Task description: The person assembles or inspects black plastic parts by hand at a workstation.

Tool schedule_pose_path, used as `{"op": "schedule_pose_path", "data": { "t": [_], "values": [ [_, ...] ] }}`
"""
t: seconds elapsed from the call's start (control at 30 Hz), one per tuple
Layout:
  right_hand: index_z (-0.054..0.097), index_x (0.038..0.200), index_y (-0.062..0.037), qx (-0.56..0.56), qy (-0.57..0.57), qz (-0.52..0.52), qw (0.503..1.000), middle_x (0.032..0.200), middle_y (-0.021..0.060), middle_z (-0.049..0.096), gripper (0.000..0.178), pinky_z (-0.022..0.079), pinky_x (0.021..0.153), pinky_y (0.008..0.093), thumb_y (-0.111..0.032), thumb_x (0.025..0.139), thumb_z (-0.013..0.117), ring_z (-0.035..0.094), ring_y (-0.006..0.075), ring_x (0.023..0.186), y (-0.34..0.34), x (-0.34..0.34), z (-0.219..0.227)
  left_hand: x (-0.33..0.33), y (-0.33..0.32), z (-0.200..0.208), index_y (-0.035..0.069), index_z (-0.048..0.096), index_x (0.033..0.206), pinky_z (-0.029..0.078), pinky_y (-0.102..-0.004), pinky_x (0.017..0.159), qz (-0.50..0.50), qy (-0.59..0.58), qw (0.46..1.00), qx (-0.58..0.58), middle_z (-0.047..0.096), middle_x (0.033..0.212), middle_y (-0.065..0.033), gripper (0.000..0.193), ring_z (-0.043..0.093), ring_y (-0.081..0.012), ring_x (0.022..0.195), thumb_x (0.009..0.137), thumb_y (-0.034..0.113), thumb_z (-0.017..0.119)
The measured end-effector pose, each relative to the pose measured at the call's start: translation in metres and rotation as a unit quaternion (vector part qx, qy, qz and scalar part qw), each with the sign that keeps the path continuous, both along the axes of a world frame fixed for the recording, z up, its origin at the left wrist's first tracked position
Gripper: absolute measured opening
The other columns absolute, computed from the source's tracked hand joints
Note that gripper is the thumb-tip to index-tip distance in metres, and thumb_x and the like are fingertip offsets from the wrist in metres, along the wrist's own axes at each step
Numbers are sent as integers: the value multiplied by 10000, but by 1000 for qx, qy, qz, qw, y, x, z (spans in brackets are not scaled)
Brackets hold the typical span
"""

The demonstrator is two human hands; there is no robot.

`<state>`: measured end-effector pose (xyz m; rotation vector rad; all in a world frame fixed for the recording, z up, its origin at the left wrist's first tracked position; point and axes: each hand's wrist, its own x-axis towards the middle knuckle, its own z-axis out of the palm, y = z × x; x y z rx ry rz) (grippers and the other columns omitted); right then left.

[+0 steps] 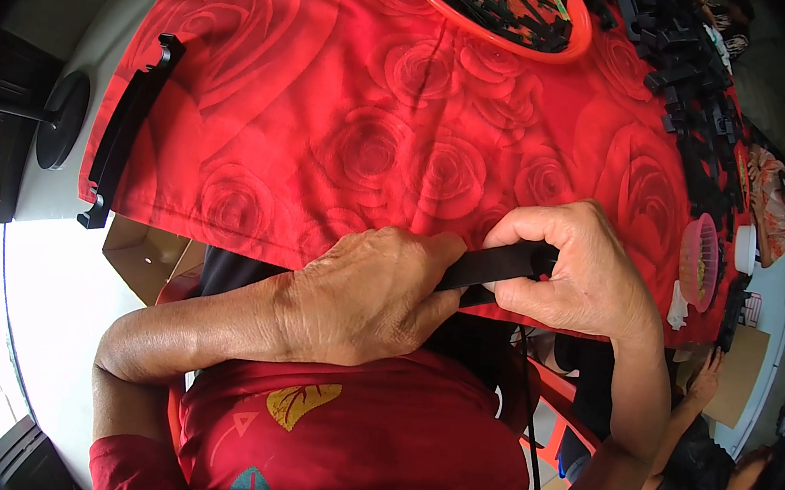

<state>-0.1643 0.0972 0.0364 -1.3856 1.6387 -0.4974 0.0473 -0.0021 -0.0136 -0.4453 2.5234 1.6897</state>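
Over the table's near edge, both my hands hold one black plastic strip-like part [486,266]. My left hand [374,286] is closed around its left end, which the fingers hide. With thumb and forefinger curled into a ring, my right hand [581,270] grips the right end, where a dark rounded opening shows. At the table's left edge lies a long black plastic bar [128,136] with notched ends, apart from my hands.
A red rose-print cloth [365,146] covers the table. At the back stands an orange-red tray [581,45] of black and green pieces. Black parts [683,79] pile along the right, near a pink basket [699,263]. A co-worker's hand [706,378] is at the right edge.
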Motion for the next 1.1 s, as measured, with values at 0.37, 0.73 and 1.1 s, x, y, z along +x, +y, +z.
{"op": "schedule_pose_path", "data": {
  "t": [0.37,0.73,1.1],
  "values": [
    [754,903,10,-2,-10,7,1000,726,46,715,153,514,621,280,-31,755,745,664,88,672,-1,-5,-5,-3,1,-4,-31,624,1095,527,-484,585,14,-12,999,-35,658,754,-245,169,707,-418,687,1008,114,613],
    [753,992,13,-109,-47,30,992,843,76,760,231,568,729,299,-20,768,795,712,130,784,-10,-25,-3,-18,4,0,-59,634,1056,546,-488,617,68,12,996,57,664,722,-246,260,727,-395,693,1034,199,604],
    [760,1118,-14,-115,18,-36,993,931,95,762,305,576,759,314,3,815,797,729,160,839,16,-23,-3,-22,-8,5,-47,655,1029,544,-459,631,27,1,999,27,661,715,-208,227,713,-350,678,1021,172,598]
  ]
}}
